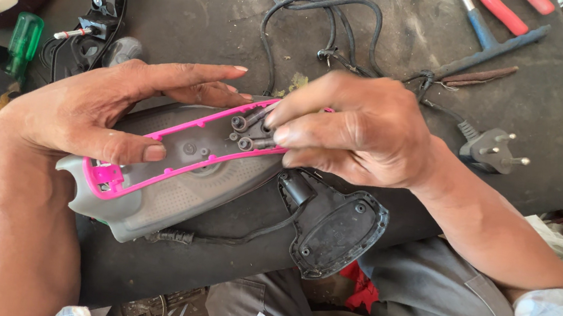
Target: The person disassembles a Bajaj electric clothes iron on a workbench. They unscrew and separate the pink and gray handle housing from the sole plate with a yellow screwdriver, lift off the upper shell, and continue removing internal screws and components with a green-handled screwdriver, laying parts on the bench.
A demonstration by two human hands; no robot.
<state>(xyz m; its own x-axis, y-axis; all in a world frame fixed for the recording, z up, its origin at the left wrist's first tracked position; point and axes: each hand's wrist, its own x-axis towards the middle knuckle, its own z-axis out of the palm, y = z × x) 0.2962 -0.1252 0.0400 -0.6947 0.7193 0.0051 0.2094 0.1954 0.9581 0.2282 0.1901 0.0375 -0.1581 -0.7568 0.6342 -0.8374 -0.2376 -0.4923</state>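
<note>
Head view shows a grey plastic clothes-iron body with a bright pink rim lying tilted across the dark, scuffed bench, just above the person's lap. The left hand cups its rear end: the thumb presses on the pink rim, the index finger stretches out along the far side, and the other fingers are hidden behind the shell. The right hand comes from the opposite side with fingertips bunched together, pinching at the small dark screw terminals and wire ends set inside the pink frame.

Judging by its look, the shell is rigid moulded plastic, fairly light with its base off, and smooth enough to slip, so the broad rear and the raised rim seem the soundest places to grip. The terminals and thin wires look delicate and call for fingertip handling only.

A black plastic back cover lies just beside the shell, joined to it by a black cord. Farther back on the bench lie a tangled black power cable, a grey 2-pin plug, a blue-handled tool and red-handled pliers. A green-handled screwdriver sits at the left.
</note>
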